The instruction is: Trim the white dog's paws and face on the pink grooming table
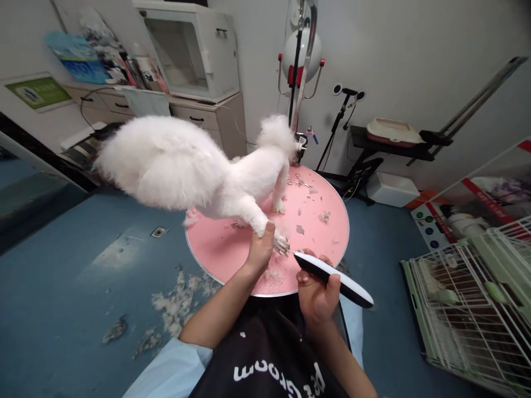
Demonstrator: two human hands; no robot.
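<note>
A fluffy white dog [186, 163] stands on a round pink grooming table [327, 232], its rump toward me and its head at the far side. My left hand [260, 250] is closed around the dog's hind paw [280, 243], lifting it just above the table. My right hand [317, 293] grips a black and white clipper [334, 278], whose tip points at that paw from a short distance to the right. Tufts of cut fur lie on the pink top.
Scissors [299, 182] lie at the table's far side by a grooming arm post [302, 83]. Fur clumps [174, 309] litter the blue floor at left. A wire cage [473, 309] stands at right, cabinets [207, 119] and a dryer box behind.
</note>
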